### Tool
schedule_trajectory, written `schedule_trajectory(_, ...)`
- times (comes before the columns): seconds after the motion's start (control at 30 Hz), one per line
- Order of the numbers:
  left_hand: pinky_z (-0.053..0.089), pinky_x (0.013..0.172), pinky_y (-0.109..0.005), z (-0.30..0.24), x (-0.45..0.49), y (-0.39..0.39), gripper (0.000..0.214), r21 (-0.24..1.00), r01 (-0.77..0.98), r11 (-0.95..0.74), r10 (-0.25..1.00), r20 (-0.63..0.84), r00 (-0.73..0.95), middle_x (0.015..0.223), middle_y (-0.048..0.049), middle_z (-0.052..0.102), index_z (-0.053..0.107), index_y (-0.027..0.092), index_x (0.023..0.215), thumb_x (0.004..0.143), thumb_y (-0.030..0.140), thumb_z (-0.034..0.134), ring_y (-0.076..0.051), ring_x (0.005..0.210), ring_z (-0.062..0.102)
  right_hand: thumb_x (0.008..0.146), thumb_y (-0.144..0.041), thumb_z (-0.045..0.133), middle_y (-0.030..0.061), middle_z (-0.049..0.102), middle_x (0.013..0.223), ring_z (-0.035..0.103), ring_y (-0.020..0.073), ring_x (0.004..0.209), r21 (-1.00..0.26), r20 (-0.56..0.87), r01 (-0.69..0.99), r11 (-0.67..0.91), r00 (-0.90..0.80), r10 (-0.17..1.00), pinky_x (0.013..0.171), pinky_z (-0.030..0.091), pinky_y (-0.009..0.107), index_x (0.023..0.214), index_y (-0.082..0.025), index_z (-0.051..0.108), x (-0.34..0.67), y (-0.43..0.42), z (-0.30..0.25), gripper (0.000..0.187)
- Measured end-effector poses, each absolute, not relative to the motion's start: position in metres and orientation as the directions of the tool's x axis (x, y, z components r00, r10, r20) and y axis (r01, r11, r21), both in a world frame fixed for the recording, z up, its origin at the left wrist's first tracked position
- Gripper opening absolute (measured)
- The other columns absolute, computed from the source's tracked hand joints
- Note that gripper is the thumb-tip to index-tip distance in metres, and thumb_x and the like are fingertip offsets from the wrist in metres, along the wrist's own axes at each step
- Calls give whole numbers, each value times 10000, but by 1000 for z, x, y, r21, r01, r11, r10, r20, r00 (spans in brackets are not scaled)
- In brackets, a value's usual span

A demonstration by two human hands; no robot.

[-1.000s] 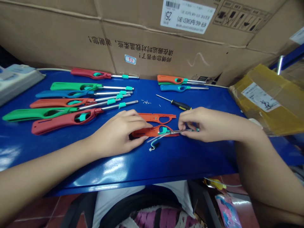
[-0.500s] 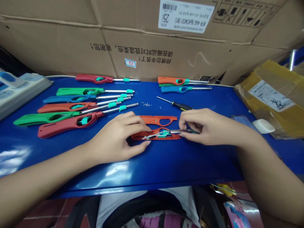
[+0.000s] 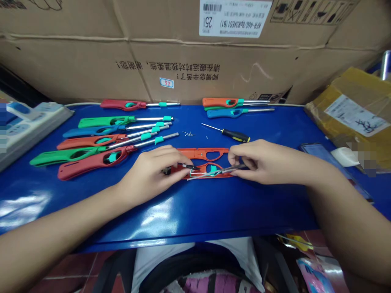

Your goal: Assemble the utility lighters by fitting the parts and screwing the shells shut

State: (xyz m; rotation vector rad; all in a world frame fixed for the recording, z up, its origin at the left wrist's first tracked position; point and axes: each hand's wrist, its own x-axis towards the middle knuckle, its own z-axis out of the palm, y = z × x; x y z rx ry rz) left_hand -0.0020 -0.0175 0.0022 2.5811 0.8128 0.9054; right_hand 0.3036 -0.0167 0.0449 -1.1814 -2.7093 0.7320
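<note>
My left hand [image 3: 155, 167] pinches a small black part [image 3: 192, 167] just above an opened orange lighter casing. Thin pale wires [image 3: 200, 175] run from near that part toward a slim metal tube [image 3: 233, 167]. The tube's outer end is between the closed thumb and fingers of my right hand [image 3: 262, 162]. Under both hands lies the lower orange casing half [image 3: 226, 175], with a teal trigger [image 3: 213, 170] in it. The other orange casing half [image 3: 195, 154] rests just beyond. My left fingers cover the left end of the lower half.
Several assembled lighters [image 3: 91, 162] lie at left, and a few more [image 3: 221, 102] at the back right. A screwdriver [image 3: 236, 135] and small screws [image 3: 189, 134] lie ahead. Cardboard [image 3: 137, 69] walls the back. At right are a phone [image 3: 332, 167], a white object [image 3: 345, 156] and a taped box [image 3: 339, 97].
My left fingers have closed on the black part, which now shows raised above the casing. More of the wires shows. My right hand stays at the tube; the view has shifted slightly.
</note>
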Motion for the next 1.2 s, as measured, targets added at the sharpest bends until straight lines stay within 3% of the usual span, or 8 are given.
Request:
schedule_trajectory(0.2,519,655,-189,1,-1,-19,66,450,425,-785,617,506,603,815,-17,708,737,128,969,930,166,699,-89,682,642,924,-272,598,-28,609,763,478,99,590,-472,-106,641,606,-723,682,587,323,256,913,-207,620,304,-19,46,69)
schedule_trajectory(0.63,547,633,-185,0,-2,-19,179,505,376,-777,605,435,667,926,-61,761,764,129,1065,930,178,657,-110,726,694,896,-268,631,-10,633,785,510,121,642,-382,-136,705,598,-683,718,589,315,255,872,-205,627,304,-15,41,67)
schedule_trajectory(0.83,583,748,-214,-1,-1,-17,173,478,382,-791,576,372,728,991,-68,785,760,137,1075,982,209,632,-140,843,734,902,-247,611,-20,649,769,514,115,620,-398,-244,725,562,-674,697,568,325,251,819,-214,618,308,-14,46,90)
schedule_trajectory(1.03,536,626,-186,-3,0,-18,164,491,413,-767,617,391,683,913,-52,764,769,150,1054,970,237,657,-112,729,691,924,-253,601,-16,681,775,565,118,649,-435,-261,710,554,-688,677,592,368,247,810,-215,646,310,-17,52,128)
schedule_trajectory(1.2,525,622,-183,-3,0,-19,155,491,412,-767,620,402,674,888,-43,756,769,150,1041,967,235,663,-103,718,681,918,-225,608,-14,706,789,599,120,675,-440,-264,695,569,-706,657,620,393,245,838,-216,689,311,-17,53,114)
